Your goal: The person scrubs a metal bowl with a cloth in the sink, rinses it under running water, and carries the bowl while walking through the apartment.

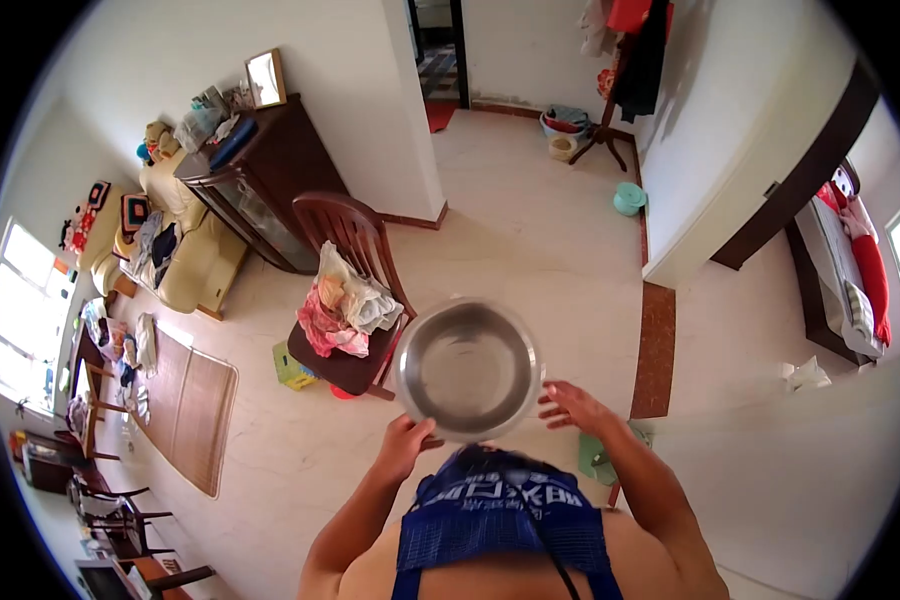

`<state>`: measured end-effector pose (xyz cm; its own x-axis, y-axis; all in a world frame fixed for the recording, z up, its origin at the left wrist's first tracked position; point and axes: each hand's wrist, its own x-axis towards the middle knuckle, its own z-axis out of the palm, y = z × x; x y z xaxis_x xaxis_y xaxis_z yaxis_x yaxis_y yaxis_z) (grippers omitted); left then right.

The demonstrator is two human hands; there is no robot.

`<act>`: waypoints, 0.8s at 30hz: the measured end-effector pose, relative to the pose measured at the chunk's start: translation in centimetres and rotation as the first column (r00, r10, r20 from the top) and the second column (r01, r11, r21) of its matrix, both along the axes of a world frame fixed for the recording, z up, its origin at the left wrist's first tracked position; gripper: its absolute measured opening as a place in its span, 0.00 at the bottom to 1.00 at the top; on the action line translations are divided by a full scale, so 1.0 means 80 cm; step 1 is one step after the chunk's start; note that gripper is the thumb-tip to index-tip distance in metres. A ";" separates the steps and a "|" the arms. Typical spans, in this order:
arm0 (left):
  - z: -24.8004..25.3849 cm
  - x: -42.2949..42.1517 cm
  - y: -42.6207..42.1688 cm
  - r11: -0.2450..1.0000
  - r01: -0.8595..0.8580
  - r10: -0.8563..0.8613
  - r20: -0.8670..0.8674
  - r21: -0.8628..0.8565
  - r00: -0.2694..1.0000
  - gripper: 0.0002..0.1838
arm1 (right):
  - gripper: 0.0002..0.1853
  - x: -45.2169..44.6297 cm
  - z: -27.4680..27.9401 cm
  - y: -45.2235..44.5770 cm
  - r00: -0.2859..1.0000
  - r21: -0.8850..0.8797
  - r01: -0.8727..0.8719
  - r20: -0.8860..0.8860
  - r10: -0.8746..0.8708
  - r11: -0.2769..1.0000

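Observation:
A round metal basin (470, 370) is held in front of my body, over the pale floor, with nothing visible inside it. My left hand (408, 446) grips its near left rim, thumb on top and fingers partly under the edge. Beside the basin's right edge, my right hand (574, 407) has its fingers apart and holds nothing. Just left of the basin stands a dark wooden chair (370, 240) with plastic bags (345, 305) in white and pink on its seat. I wear a blue apron (500, 500) with white lettering.
Behind the chair is a dark cabinet (290, 150). A beige sofa (195, 255) and a brown mat (190, 400) lie left. A coat stand (602, 135), basins and a turquoise bucket (629, 198) are farther back. A green stool (596, 458) is near my right forearm.

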<state>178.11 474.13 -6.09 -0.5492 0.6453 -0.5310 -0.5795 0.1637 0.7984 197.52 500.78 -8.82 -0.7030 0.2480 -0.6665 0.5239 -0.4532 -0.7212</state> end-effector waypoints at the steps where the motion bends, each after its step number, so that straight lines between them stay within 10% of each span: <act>1: -0.005 -0.012 0.018 0.999 0.046 -0.046 -0.015 -0.004 0.999 0.11 | 0.24 -0.022 0.000 0.006 0.998 -0.035 0.021 -0.058 -0.023 0.999; 11: -0.024 -0.188 0.216 0.939 0.343 -0.344 -0.106 -0.033 0.933 0.13 | 0.17 -0.141 -0.044 0.158 0.912 -0.012 0.407 -0.044 -0.407 0.913; 15: -0.060 -0.292 0.232 0.966 -0.239 0.172 -0.448 -0.098 0.877 0.19 | 0.17 -0.169 -0.026 0.211 0.855 -0.010 0.514 -0.072 -0.514 0.857; 20: -0.126 -0.424 0.206 0.559 -0.771 0.290 -0.799 -0.305 0.527 0.24 | 0.17 -0.189 -0.058 0.303 0.846 0.021 0.532 -0.003 -0.533 0.846; 24: -0.142 -0.464 0.176 0.746 -0.427 0.035 -0.610 -0.511 0.791 0.23 | 0.17 -0.199 -0.091 0.378 0.829 0.041 0.549 0.106 -0.550 0.835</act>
